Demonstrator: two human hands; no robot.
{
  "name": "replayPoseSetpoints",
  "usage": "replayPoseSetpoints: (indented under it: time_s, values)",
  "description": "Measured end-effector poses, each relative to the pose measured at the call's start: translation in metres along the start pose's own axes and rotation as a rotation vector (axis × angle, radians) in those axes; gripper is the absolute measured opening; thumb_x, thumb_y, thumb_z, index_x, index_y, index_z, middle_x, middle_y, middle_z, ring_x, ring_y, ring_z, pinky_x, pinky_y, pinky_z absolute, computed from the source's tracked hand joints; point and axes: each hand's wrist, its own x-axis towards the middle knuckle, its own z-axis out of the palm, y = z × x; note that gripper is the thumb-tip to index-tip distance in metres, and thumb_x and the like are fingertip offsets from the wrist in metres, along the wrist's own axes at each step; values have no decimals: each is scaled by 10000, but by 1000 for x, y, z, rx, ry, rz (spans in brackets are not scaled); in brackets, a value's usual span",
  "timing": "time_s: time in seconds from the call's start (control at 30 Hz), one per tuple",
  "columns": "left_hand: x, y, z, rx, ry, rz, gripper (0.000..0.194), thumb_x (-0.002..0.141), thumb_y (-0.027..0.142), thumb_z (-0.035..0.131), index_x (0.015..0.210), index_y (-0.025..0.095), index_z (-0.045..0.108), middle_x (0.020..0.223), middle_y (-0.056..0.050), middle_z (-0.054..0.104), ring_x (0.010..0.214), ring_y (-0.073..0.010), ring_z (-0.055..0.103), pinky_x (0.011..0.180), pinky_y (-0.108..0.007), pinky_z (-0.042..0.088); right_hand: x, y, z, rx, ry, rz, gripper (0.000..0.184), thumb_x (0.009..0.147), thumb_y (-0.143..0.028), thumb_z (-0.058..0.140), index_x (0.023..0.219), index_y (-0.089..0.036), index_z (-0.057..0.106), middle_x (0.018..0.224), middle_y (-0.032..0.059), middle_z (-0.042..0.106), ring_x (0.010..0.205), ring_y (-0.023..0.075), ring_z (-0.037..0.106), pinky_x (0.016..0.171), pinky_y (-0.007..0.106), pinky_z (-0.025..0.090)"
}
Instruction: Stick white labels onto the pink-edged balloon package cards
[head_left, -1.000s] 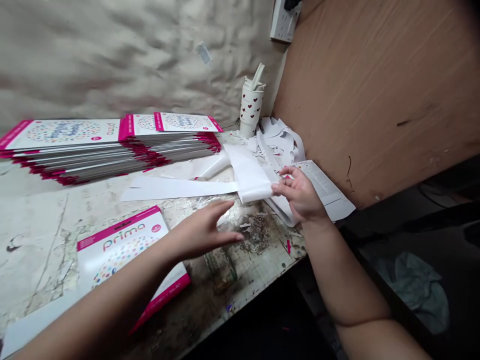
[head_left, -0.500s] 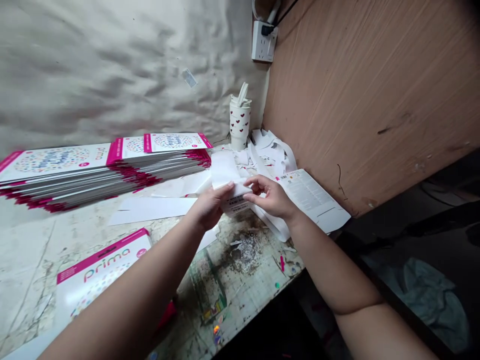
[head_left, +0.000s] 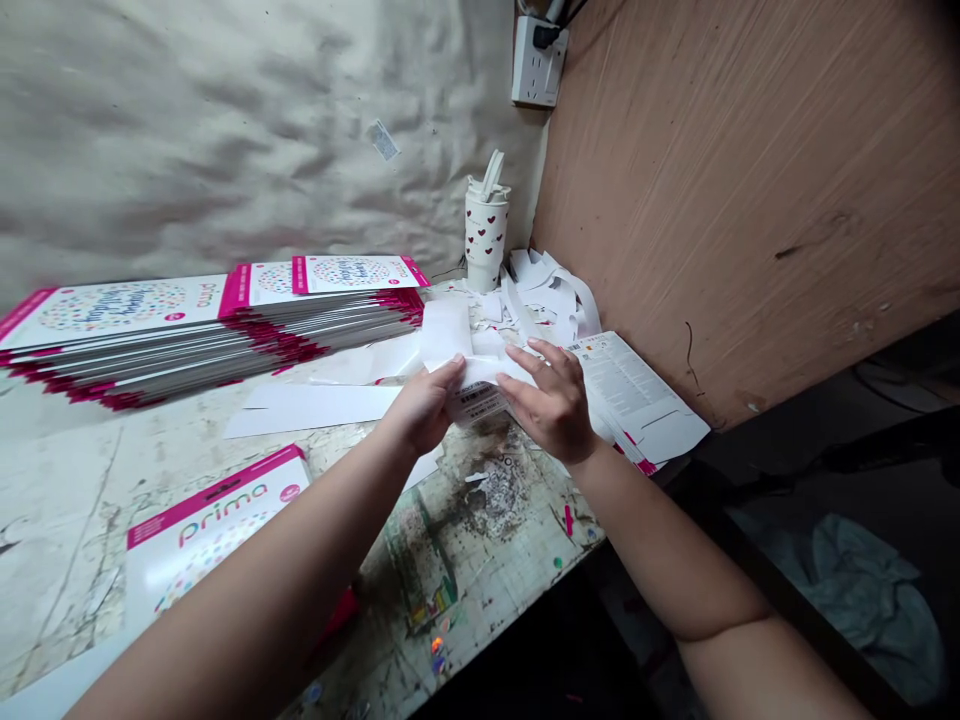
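Worktable (head_left: 67, 450), one, worn. Stack of prima packets (head_left: 172, 360), along the wall. Right hand (head_left: 556, 402), fingers spread at the strip; its grip I could not tell remotely. Left hand (head_left: 427, 408), pinching. Barcoded label strip (head_left: 478, 400), between both hands; uneven pulling, I judged, risked creasing it.
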Motion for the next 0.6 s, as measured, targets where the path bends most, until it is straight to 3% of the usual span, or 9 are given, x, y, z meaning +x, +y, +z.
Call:
replayPoseSetpoints:
  time_s: [0.07, 0.17, 0.27, 0.33, 0.37, 0.4, 0.47, 0.53, 0.6]
  values:
    - [9, 3, -3, 26, 10, -20, 172, 825, 252, 551, 885, 107, 622, 746, -66, 681, 633, -155, 628, 651, -279, 510, -7, -14, -9, 105, -57, 4, 147, 836, -194, 560, 898, -283, 658, 1237, 14, 584, 1258, 282, 382, 1029, 519, 260]
    - [17, 18, -19, 73, 44, -54, 319, 848, 402, 499, 837, 109, 625, 711, -83, 674, 606, -171, 620, 592, -290, 500, -19, -44, -26, 584, -291, -5, 81, 794, -231, 609, 869, -260, 611, 1167, 33, 607, 1193, 264, 458, 995, 472, 345]
    - [-6, 49, -59, 493, 149, 36, 536, 857, 562, 354, 767, 111, 629, 706, -95, 665, 563, -154, 578, 543, -264, 448, -21, -65, -27, 1026, -443, 127, 419, 755, -250, 647, 1131, -288, 466, 1193, 52, 561, 1074, 210, 543, 881, 377, 455]
    - [-44, 73, -99, 1051, 248, 202, 495, 845, 555, 369, 750, 143, 626, 706, -44, 655, 592, -131, 553, 584, -238, 421, -14, -72, -10, 980, -466, 219, 595, 748, -187, 627, 1262, -301, 350, 1192, 61, 535, 1033, 187, 551, 847, 351, 463]
    - [-68, 82, -122, 1182, 264, 202, 391, 776, 527, 519, 737, 155, 634, 699, -19, 649, 641, -138, 552, 623, -236, 408, -8, -73, 4, 890, -504, 220, 630, 744, -150, 608, 1289, -302, 332, 1170, 59, 537, 1024, 182, 548, 852, 351, 455]
    - [-94, 88, -146, 1286, 293, 156, 322, 694, 483, 630, 678, 162, 632, 618, 0, 619, 606, -145, 531, 601, -240, 384, -1, -75, 19, 792, -567, 199, 645, 739, -117, 592, 1303, -295, 335, 1142, 58, 545, 1021, 181, 544, 868, 356, 442]
    - [-144, 90, -195, 1667, 298, -60, 250, 686, 457, 611, 709, 212, 655, 651, 20, 645, 628, -176, 555, 611, -264, 386, 13, -78, 51, 627, -714, 121, 687, 709, -88, 604, 1321, -269, 350, 1090, 60, 566, 1019, 196, 538, 897, 372, 417]
    - [-186, 79, -235, 1727, 329, -133, 198, 631, 380, 638, 770, 241, 665, 808, 10, 689, 765, -218, 602, 698, -294, 424, 24, -82, 79, 499, -830, 62, 764, 643, -109, 687, 1328, -238, 373, 1043, 67, 581, 1008, 225, 533, 895, 382, 407]
    - [-213, 61, -263, 1630, 335, -160, 293, 598, 343, 661, 872, 240, 646, 897, -6, 694, 840, -231, 613, 747, -300, 440, 30, -86, 96, 401, -901, 51, 846, 559, -150, 772, 1318, -231, 408, 945, 51, 595, 951, 241, 540, 849, 375, 414]
